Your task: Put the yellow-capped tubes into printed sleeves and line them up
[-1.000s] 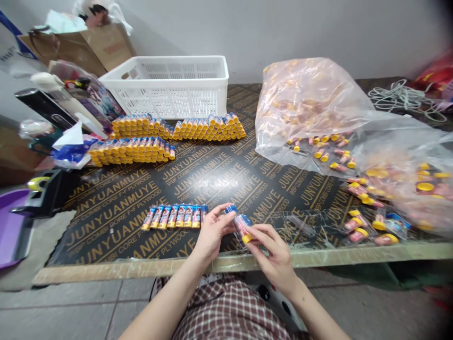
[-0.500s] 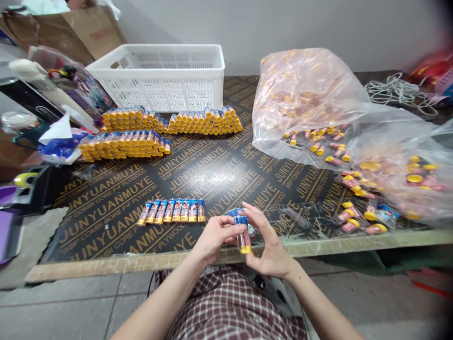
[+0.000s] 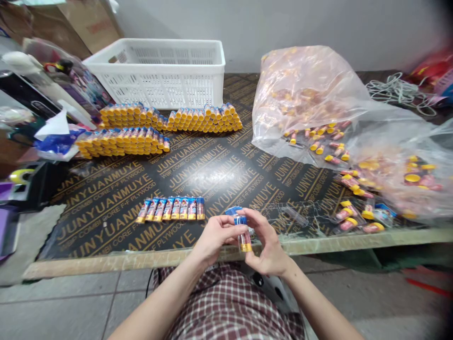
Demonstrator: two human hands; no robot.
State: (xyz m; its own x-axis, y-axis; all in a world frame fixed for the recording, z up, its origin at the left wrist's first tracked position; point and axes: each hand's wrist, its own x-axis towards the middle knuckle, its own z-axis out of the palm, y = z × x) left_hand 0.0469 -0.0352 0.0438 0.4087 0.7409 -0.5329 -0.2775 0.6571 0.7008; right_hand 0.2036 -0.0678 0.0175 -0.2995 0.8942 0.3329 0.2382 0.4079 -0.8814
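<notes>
A small clear tube with a blue top and a yellow bottom end stands upright between both hands, above the table's front edge. My left hand pinches it near the blue top. The fingers and thumb of my right hand close round its right side, at top and bottom. A blue piece shows at the left fingertips behind the tube; its shape is partly hidden. To the left, a row of several labelled tubes lies on the dark printed table.
Stacked tubes lie before a white basket. Clear bags of yellow-capped tubes and loose tubes are at right. A white cable lies back right; a black holder stands at left.
The right index finger has bent down closer to the tube's top. Both hands still hold the tube at about the same place. The view has shifted slightly.
</notes>
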